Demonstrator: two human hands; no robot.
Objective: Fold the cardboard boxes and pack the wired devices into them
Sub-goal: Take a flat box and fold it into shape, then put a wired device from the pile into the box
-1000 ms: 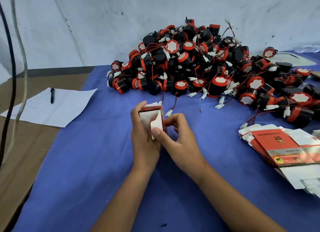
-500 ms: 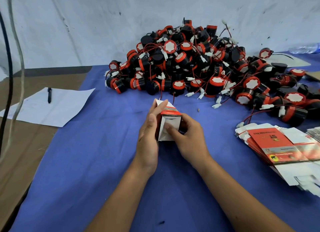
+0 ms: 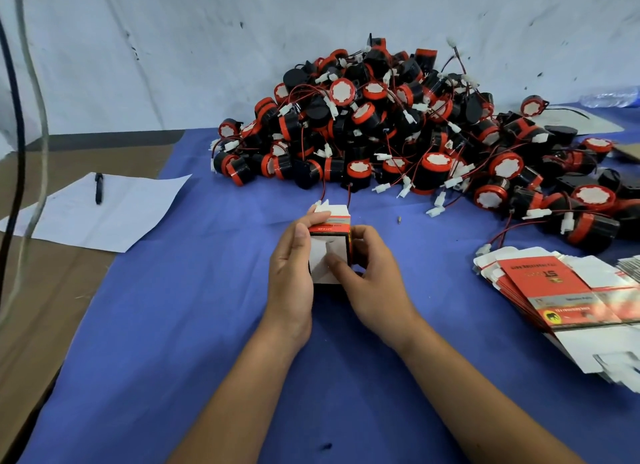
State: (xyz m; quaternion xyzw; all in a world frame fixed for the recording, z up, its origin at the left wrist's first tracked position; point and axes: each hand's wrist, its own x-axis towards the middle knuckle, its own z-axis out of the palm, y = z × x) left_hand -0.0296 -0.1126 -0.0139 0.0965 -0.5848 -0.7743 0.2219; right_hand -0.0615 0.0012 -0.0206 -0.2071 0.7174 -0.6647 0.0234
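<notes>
A small cardboard box (image 3: 329,252) is held between both hands above the blue cloth (image 3: 173,325). It is gripped by the left hand (image 3: 292,276) and pinched by the right hand (image 3: 369,276).

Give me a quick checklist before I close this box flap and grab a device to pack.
1. Box held by both hands: ok; left hand and right hand grip it.
2. Near-end flaps shut: not ok, white flaps still loose under the right thumb.
3. Far-end flaps open for loading: ok.
4. Device pile stocked: ok.
5. Flat box stack ready: ok.
6. Box empty inside: cannot tell.
</notes>
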